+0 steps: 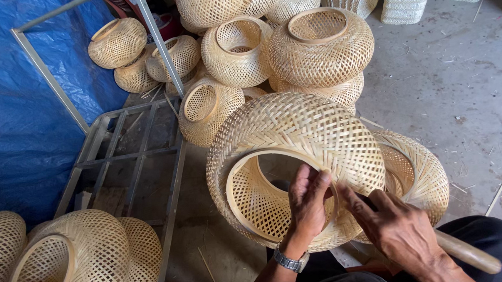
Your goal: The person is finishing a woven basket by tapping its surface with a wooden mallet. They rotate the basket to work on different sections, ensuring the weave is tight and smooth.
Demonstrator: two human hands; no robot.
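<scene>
We judge the woven bamboo shade [297, 132] light and springy; our left hand [308, 199] grips its rim, our right hand [395, 228] pinches its edge.

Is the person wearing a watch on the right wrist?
No, the silver wristwatch sits on the left hand's wrist, while the right hand shows a bare wrist beside the woven bamboo basket.

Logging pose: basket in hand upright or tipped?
Tipped: the woven basket lies on its side, round opening facing the camera, left hand at its rim.
</scene>
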